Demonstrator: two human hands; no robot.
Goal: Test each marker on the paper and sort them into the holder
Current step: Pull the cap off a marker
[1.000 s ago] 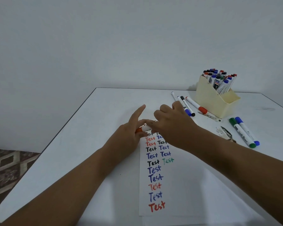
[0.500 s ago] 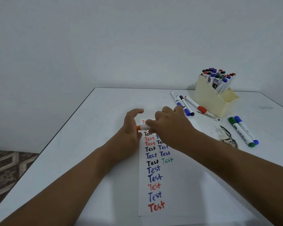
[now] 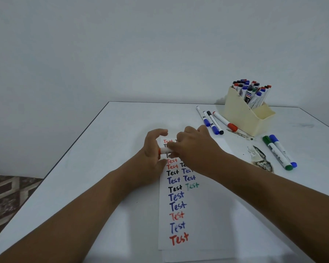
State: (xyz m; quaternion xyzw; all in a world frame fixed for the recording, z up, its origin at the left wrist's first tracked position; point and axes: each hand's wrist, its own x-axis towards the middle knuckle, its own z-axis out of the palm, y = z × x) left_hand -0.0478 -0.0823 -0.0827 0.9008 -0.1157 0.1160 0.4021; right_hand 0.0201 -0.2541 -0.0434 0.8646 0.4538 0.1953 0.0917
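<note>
Left hand (image 3: 153,149) index curled since 1 s ago, gripping marker (image 3: 164,150)

A plain pale wall (image 3: 160,44) fills the view from nine through three o'clock; a white desk (image 3: 106,149) with a dark edge spreads below; patterned brown-grey floor (image 3: 6,196) shows at eight o'clock.

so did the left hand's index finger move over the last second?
Yes. The left hand curled its index finger down toward the red marker it holds; earlier that finger pointed straight toward the table's far edge. The hand stays over the paper's top.
</note>
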